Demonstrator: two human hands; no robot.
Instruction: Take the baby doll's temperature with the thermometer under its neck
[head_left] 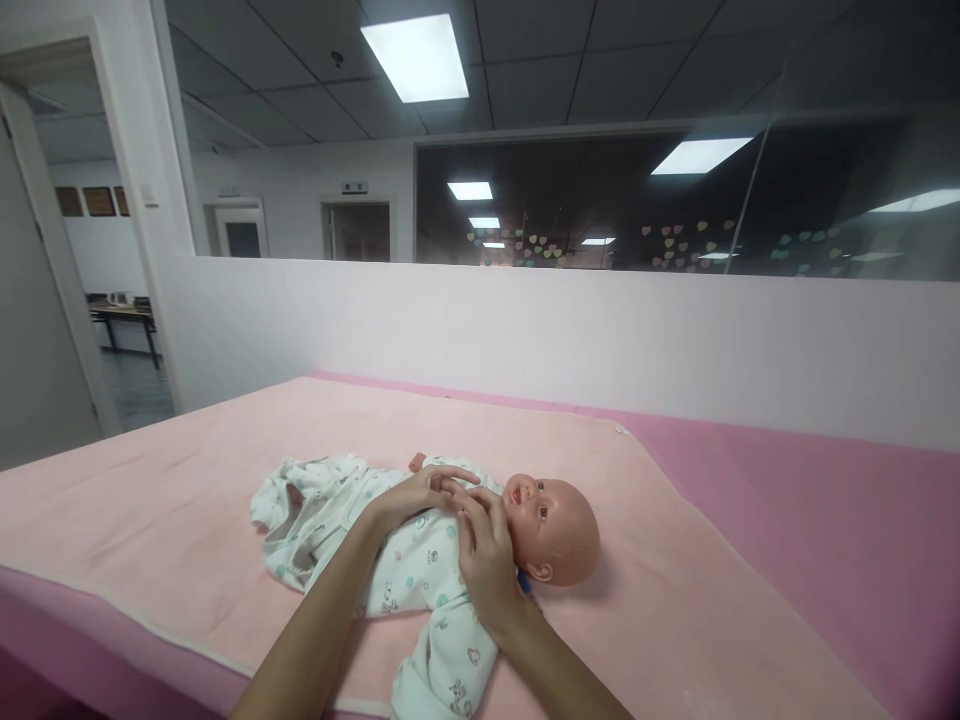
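A bald baby doll (564, 525) lies on its back, its head toward the right. It wears a white baby romper (409, 570) printed with small animals and dots; the leg end is bunched up at the left. My left hand (433, 488) reaches across the chest, fingers bent at the romper's front near the neck. Close beside it, my right hand (487, 550) is curled under the doll's chin, its fingertips meeting the left ones. Both hands pinch the romper there; the exact bit of cloth is hidden by the fingers. One sleeve (442, 665) stretches toward me.
Under the doll is a peach-pink blanket (187, 510) spread over a pink padded surface (795, 510). A white low wall (525, 330) with glass above stands behind it. To the left is a doorway with a door (45, 290) and a table (124, 312) beyond.
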